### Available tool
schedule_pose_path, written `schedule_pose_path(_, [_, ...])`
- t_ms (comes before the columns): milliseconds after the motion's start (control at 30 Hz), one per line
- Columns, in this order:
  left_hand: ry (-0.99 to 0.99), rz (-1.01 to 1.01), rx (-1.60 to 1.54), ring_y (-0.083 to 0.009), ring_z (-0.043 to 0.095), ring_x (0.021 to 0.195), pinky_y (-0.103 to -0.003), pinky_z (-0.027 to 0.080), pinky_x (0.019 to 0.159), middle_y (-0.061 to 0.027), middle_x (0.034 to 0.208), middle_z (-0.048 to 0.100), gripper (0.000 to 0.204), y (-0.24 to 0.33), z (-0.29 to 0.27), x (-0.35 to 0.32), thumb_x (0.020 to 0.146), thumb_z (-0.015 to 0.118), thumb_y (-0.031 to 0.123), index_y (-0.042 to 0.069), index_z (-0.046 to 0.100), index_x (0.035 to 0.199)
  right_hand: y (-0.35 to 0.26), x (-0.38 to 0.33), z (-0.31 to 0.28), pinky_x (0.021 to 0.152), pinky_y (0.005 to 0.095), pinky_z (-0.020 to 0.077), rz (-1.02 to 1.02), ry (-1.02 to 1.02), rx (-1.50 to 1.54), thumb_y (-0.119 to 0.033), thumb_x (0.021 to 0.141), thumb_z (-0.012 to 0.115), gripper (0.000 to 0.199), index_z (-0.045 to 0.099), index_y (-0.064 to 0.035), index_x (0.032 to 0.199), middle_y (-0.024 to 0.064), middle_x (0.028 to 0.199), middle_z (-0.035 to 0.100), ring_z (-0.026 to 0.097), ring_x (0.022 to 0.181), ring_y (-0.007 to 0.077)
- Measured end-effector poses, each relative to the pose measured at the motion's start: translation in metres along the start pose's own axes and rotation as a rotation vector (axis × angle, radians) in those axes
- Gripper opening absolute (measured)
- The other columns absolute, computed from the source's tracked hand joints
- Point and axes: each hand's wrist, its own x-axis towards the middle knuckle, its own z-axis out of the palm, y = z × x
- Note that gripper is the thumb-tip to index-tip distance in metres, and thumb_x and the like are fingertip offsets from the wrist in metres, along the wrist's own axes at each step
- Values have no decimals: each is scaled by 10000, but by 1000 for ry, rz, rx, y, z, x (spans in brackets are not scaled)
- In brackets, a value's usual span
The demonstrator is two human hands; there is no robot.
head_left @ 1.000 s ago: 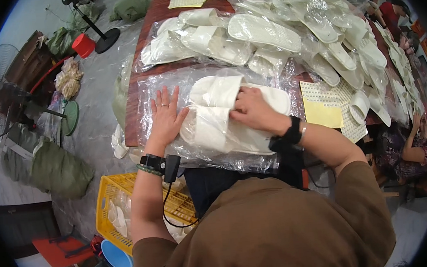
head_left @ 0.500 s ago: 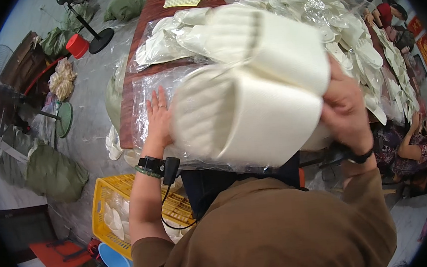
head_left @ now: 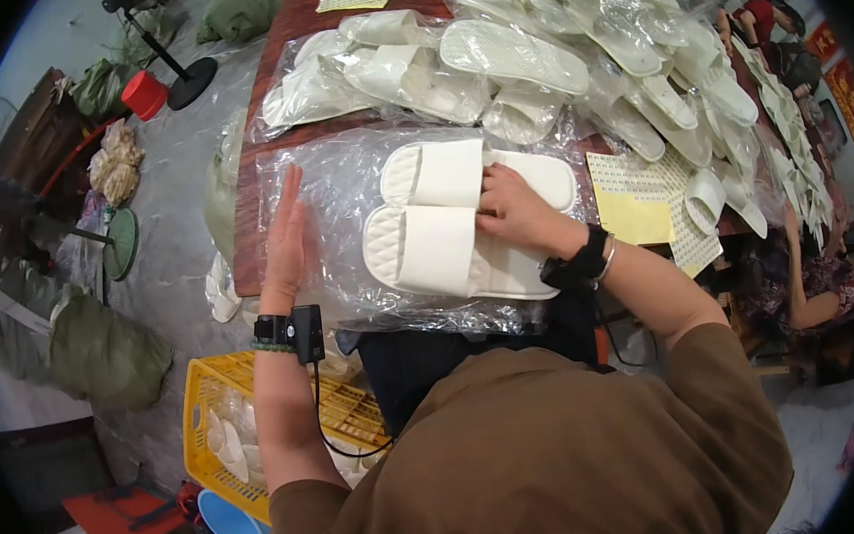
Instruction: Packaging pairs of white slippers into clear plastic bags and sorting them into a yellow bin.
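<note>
A pair of white open-toe slippers (head_left: 441,251) lies side by side, soles down, on a clear plastic bag (head_left: 334,174) spread at the table's near edge. My right hand (head_left: 518,210) reaches in from the right over the pair. Its fingers are closed at the inner edges of the two straps, where the slippers meet; the fingertips are partly hidden. My left hand (head_left: 285,243) is open, fingers straight, resting edge-on at the left side of the plastic and apart from the slippers.
Bagged white slippers (head_left: 511,55) are heaped across the far side of the dark red table (head_left: 268,99). Yellow sticker sheets (head_left: 632,201) lie right of the plastic. A yellow crate (head_left: 199,426) holding slippers stands at my lower left. Another person (head_left: 810,287) sits at the right.
The slippers came down from in front of me to lie flat on the plastic. My right hand shifted left from their ends to the straps; my left hand moved slightly left.
</note>
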Motion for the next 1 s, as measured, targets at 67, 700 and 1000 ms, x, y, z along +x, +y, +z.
schedule_pose_path(67, [-51, 45, 199, -248, 154, 1517, -358, 90, 1220, -106, 1609, 295, 569, 1, 3, -3, 1047, 405, 269, 107, 228, 1563, 4, -6, -15, 1013, 488, 397, -16, 16, -39, -179, 805, 636, 229, 737, -68, 977, 95, 1082, 665, 570, 1063, 315])
schedule_pose_path(700, [-79, -92, -176, -278, 186, 1505, -424, 198, 1214, -102, 1644, 178, 709, -2, 1, 4, 1029, 356, 529, 148, 153, 1591, -30, 65, 38, 1010, 516, 382, -2, -103, -179, -308, 829, 662, 234, 736, -96, 892, 93, 1055, 653, 501, 1225, 286])
schedule_pose_path(1000, [-357, 176, 1013, -446, 141, 1492, -589, 70, 1189, -150, 1629, 212, 702, 54, 61, 7, 903, 632, 481, 242, 394, 1518, -21, 71, 33, 1132, 609, 225, -35, -254, -164, -368, 885, 659, 394, 678, -54, 1121, 129, 1279, 565, 344, 1385, 332])
